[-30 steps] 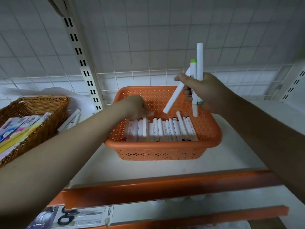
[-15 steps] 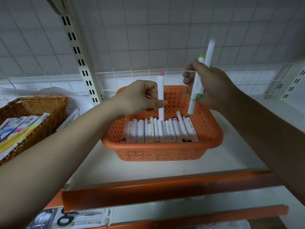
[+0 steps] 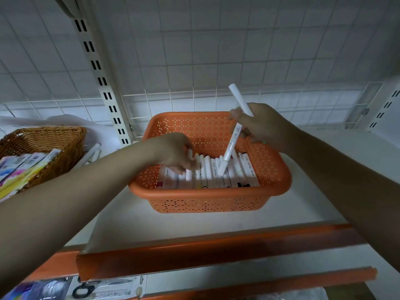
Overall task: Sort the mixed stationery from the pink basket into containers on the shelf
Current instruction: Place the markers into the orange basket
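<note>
From my head camera, I look down on an orange perforated basket [image 3: 207, 199] sitting on the white shelf [image 3: 134, 221], a little back from its orange front lip [image 3: 216, 252]. A row of white markers [image 3: 213, 174] lies side by side along the basket's floor, caps toward me; dark print runs along several barrels, but it is too small and blurred for me to read.

My right hand [image 3: 267, 126] is above the basket's back right part, its fingers [image 3: 238, 114] curled round a white marker [image 3: 234, 135]. That marker is tilted, top end up toward the wire grid wall [image 3: 194, 61], lower tip down among the row, seemingly touching it. There is faint grey lettering on its barrel, unreadable.

My left hand [image 3: 175, 152] reaches into the basket's left side, knuckles up, fingertips bent down onto the markers there; I think they pinch one, though the hand hides the contact and I cannot tell for sure.

To the left, a wicker basket [image 3: 47, 146] holds flat colourful packets [image 3: 23, 167], one with a barcode strip. Below the shelf edge lies a carded pair of black-handled scissors [image 3: 86, 289]; its printed line of text is illegible to me.
</note>
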`<state>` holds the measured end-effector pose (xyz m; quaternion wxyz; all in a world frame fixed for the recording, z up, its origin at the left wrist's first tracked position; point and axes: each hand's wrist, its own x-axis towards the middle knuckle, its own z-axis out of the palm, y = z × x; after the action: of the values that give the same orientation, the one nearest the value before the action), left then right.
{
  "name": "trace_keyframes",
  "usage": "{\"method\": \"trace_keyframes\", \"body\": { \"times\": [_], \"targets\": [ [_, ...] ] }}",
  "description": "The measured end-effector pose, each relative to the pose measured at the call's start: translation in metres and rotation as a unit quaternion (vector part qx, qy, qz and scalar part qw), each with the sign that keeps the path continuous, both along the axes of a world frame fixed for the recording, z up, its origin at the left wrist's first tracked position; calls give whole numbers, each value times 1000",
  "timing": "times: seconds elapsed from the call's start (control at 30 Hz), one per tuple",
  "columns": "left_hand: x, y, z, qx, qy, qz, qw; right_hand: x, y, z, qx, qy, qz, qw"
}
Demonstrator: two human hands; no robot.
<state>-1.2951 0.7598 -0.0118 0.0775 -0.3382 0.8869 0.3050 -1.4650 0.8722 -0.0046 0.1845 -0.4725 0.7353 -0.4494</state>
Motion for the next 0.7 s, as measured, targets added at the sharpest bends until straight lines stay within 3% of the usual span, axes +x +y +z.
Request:
{"method": "trace_keyframes", "body": {
  "times": [0.07,0.13,0.2,0.27,0.33,0.4,0.5,0.57,0.63,0.7],
  "targets": [
    [1,0,-3,-145,-83,-49,985,2,-1,3,10,-16,32,999],
    [0,5,0,-223,-42,-38,973,5,-2,7,21,-10,66,998],
    [-3,10,6,-177,94,-36,979,11,-4,9,19,-8,93,995],
    [-7,19,11,-43,174,-47,983,19,-8,10,-7,-49,108,993],
    [-10,23,11,44,183,-31,982,25,-12,11,-53,-175,84,980],
    [-10,21,8,53,185,8,981,23,-14,15,-91,-298,42,949],
    [-8,12,4,16,173,49,984,15,-10,19,-77,-345,-1,935],
    [-7,9,4,-12,137,51,989,7,-6,16,-27,-305,-25,951],
    [-8,8,4,-84,48,24,995,-1,-1,11,51,-170,-41,983],
    [-9,10,3,-132,-44,-18,990,-2,5,7,118,-43,-7,992]
  ]
}}
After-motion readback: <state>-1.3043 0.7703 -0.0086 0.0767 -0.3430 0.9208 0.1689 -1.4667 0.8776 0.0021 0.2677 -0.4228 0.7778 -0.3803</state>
